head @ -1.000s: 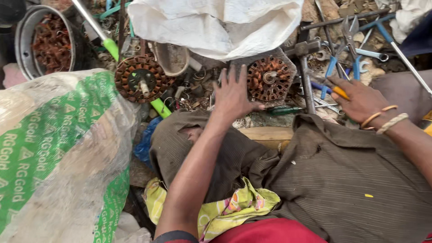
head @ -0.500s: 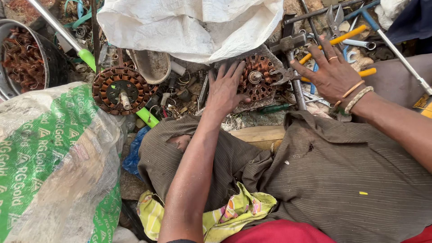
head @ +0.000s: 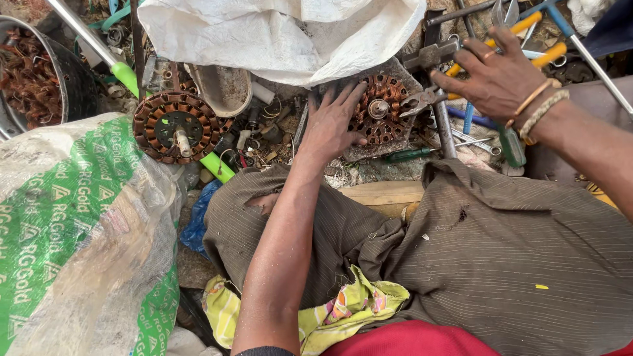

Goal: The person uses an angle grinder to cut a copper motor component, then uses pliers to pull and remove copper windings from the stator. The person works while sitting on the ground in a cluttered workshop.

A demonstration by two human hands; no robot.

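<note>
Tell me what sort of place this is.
Probably a scrap or motor-repair spot on the ground. Copper-wound stators lie about: the left hand rests on one stator, another stator sits nearby. The right hand reaches among pliers and loose tools.

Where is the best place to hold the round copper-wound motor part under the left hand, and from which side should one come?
Probably by its outer rim. The motor part lies flat, face up, and the left hand already presses its near-left edge. Coming from above on that side seems best: pliers and the right hand crowd the right side.
</note>
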